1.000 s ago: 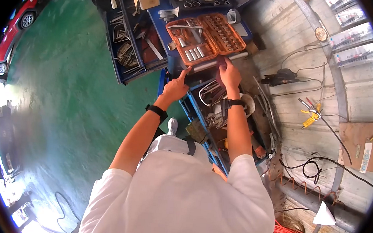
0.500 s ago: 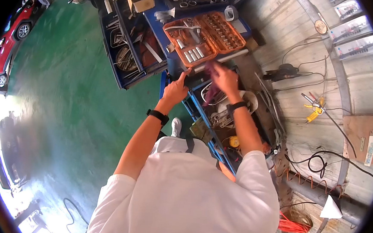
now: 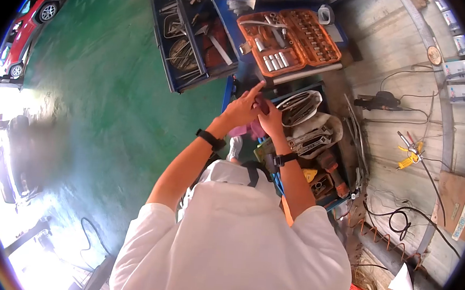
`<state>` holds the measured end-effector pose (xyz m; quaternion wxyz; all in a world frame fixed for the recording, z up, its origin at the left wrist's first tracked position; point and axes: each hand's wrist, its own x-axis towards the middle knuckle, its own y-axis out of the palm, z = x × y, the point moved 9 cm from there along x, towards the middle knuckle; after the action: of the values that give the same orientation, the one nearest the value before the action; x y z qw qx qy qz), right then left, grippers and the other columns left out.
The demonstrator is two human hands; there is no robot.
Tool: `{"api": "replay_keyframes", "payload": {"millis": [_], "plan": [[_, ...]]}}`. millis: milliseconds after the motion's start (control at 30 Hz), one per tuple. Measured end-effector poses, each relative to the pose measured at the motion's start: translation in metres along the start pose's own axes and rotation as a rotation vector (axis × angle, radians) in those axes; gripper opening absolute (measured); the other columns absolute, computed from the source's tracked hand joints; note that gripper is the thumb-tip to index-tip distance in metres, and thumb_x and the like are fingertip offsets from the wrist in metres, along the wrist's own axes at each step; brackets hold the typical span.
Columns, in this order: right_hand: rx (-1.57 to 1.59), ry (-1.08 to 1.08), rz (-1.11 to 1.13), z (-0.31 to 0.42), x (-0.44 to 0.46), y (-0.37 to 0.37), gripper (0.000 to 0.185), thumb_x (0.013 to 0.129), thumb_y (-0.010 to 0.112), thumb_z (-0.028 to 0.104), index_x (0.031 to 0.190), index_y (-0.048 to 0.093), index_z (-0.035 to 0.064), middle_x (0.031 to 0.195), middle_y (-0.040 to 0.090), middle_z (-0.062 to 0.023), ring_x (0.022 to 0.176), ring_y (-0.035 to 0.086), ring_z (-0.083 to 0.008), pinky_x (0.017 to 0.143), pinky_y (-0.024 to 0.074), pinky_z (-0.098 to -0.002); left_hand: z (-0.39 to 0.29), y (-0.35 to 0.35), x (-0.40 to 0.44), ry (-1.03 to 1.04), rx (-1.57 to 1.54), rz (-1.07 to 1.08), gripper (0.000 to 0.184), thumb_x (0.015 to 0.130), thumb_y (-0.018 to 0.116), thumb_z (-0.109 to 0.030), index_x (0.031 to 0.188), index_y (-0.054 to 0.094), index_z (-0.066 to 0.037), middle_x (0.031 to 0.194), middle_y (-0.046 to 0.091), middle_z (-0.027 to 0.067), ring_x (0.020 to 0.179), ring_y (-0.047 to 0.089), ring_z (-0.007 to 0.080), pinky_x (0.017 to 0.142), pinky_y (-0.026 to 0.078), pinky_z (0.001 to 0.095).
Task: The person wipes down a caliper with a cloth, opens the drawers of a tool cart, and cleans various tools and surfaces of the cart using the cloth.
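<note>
Maroon cloth (image 3: 251, 128) bunches in the right hand (image 3: 271, 122), fingers curled; left hand (image 3: 240, 112) points, its grip unclear.

Strong left-side floor (image 3: 94, 189) glare, probably daylight

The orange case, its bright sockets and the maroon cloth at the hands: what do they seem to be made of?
Orange case: probably moulded plastic, slightly glossy, with shaped recesses. Bright sockets: likely polished or chromed metal, given the pale highlights. Maroon cloth: apparently matte fabric, as it hangs in soft folds; fibre unclear.
</note>
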<state>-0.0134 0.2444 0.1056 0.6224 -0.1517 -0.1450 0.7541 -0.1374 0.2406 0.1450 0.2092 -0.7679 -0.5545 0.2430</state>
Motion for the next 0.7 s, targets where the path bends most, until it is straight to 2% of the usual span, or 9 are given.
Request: {"api": "replay_keyframes", "payload": {"millis": [67, 100, 200, 267, 333, 367, 433, 533, 700], "plan": [[0.095, -0.056, -0.068, -0.01, -0.016, 0.018, 0.047, 0.092, 0.066, 0.033, 0.126, 0.053, 0.0025, 0.105, 0.068, -0.0155, 0.085, 0.071, -0.0269, 0.074, 0.0538, -0.0333, 0.009, -0.01, -0.026, 0.133, -0.249, -0.084, 0.089, 0.087, 0.07, -0.022, 0.157, 0.016, -0.016, 0.122, 0.059, 0.0218, 0.104, 0.063, 0.0331, 0.089, 0.051, 0.0429], [0.096, -0.05, -0.07, -0.011, -0.02, 0.02, 0.047, 0.092, 0.066, 0.033, 0.126, 0.053, 0.0025, 0.105, 0.068, -0.0155, 0.085, 0.071, -0.0269, 0.074, 0.0538, -0.0333, 0.023, -0.007, -0.041, 0.009, -0.347, 0.022, 0.096, 0.084, 0.075, -0.033, 0.156, 0.017, -0.009, 0.135, 0.05, 0.025, 0.122, 0.056, 0.0373, 0.102, 0.046, 0.0422], [0.34, 0.193, 0.124, -0.02, -0.032, 0.042, 0.048, 0.093, 0.065, 0.031, 0.129, 0.045, 0.0051, 0.104, 0.063, -0.0111, 0.08, 0.068, -0.0217, 0.065, 0.0529, -0.0298, 0.038, -0.005, -0.093, -0.036, -0.187, 0.143, 0.1, 0.08, 0.08, -0.035, 0.155, 0.019, -0.01, 0.14, 0.045, 0.0243, 0.126, 0.052, 0.0388, 0.102, 0.046, 0.0436], [0.705, 0.508, 0.349, -0.018, -0.051, 0.069, 0.043, 0.093, 0.065, 0.028, 0.125, 0.043, 0.0087, 0.101, 0.059, -0.0083, 0.074, 0.063, -0.0168, 0.06, 0.0549, -0.0312, 0.065, 0.011, -0.113, -0.038, -0.103, 0.163, 0.103, 0.077, 0.082, -0.036, 0.155, 0.02, -0.009, 0.13, 0.055, 0.0264, 0.119, 0.058, 0.0381, 0.097, 0.049, 0.042], [0.569, 0.432, 0.385, -0.024, -0.051, 0.088, 0.044, 0.093, 0.064, 0.028, 0.125, 0.042, 0.0078, 0.098, 0.06, -0.0094, 0.073, 0.063, -0.014, 0.051, 0.0529, -0.0272, 0.112, 0.036, -0.124, -0.243, -0.185, 0.274, 0.093, 0.078, 0.082, -0.033, 0.148, 0.026, -0.007, 0.112, 0.064, 0.0271, 0.104, 0.065, 0.0412, 0.084, 0.053, 0.044], [0.491, 0.413, 0.397, -0.033, -0.053, 0.1, 0.044, 0.093, 0.064, 0.028, 0.126, 0.043, 0.007, 0.101, 0.061, -0.0108, 0.075, 0.064, -0.0162, 0.055, 0.0545, -0.03, 0.124, 0.036, -0.122, -0.239, -0.259, 0.254, 0.072, 0.079, 0.078, -0.029, 0.133, 0.041, -0.002, 0.095, 0.068, 0.0261, 0.093, 0.068, 0.0417, 0.078, 0.054, 0.0451], [0.217, 0.184, 0.286, -0.032, -0.052, 0.109, 0.038, 0.092, 0.064, 0.027, 0.12, 0.053, 0.0032, 0.105, 0.067, -0.0158, 0.084, 0.068, -0.0266, 0.073, 0.0565, -0.038, 0.138, 0.039, -0.119, -0.245, -0.173, 0.316, 0.062, 0.079, 0.075, -0.029, 0.126, 0.046, -0.001, 0.094, 0.069, 0.0257, 0.092, 0.068, 0.0413, 0.077, 0.054, 0.0455], [-0.043, 0.119, 0.302, -0.023, -0.053, 0.123, 0.029, 0.091, 0.065, 0.024, 0.109, 0.061, 0.0015, 0.103, 0.07, -0.018, 0.093, 0.069, -0.0333, 0.083, 0.0539, -0.0399, 0.152, 0.05, -0.114, -0.173, -0.034, 0.477, 0.045, 0.082, 0.068, -0.031, 0.11, 0.057, 0.002, 0.089, 0.07, 0.0249, 0.085, 0.069, 0.0422, 0.072, 0.055, 0.0466], [-0.067, 0.079, -0.01, 0.0, -0.016, 0.116, 0.029, 0.092, 0.065, 0.021, 0.114, 0.063, 0.0027, 0.105, 0.069, -0.0202, 0.101, 0.066, -0.0384, 0.085, 0.0528, -0.041, 0.152, 0.003, -0.08, -0.147, 0.113, 0.305, 0.051, 0.079, 0.069, -0.037, 0.111, 0.057, 0.002, 0.085, 0.069, 0.0271, 0.081, 0.068, 0.0454, 0.073, 0.055, 0.0503]]}}
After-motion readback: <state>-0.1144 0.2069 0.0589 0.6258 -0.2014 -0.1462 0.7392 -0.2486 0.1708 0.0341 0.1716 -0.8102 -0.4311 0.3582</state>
